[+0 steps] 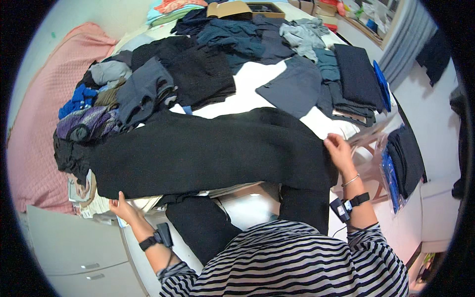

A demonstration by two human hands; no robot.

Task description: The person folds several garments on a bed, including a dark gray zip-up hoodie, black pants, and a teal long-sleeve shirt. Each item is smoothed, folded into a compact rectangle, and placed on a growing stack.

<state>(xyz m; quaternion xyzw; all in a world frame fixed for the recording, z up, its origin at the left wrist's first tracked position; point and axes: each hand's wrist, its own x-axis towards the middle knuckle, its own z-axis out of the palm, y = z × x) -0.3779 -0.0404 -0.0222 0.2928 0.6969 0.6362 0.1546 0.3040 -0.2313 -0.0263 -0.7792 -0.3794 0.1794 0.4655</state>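
A large black cloth garment (207, 156) lies stretched sideways in front of me, its near part hanging over the bed's edge. My left hand (124, 209) pinches its lower left corner between thumb and fingers. At its right end, my right hand (338, 148) touches the upper edge with the fingers bent; whether the fingers close on the cloth is hard to tell. A dark grey garment (293, 85) lies spread on the white sheet beyond it.
Mixed clothes, a purple patterned knit (87, 122) among them, are heaped at the left. Folded dark clothes (358, 74) are stacked at the right, near a clear plastic bag (387, 167). An opened cardboard box (230, 10) stands at the far side. A grey cabinet (78, 241) is at lower left.
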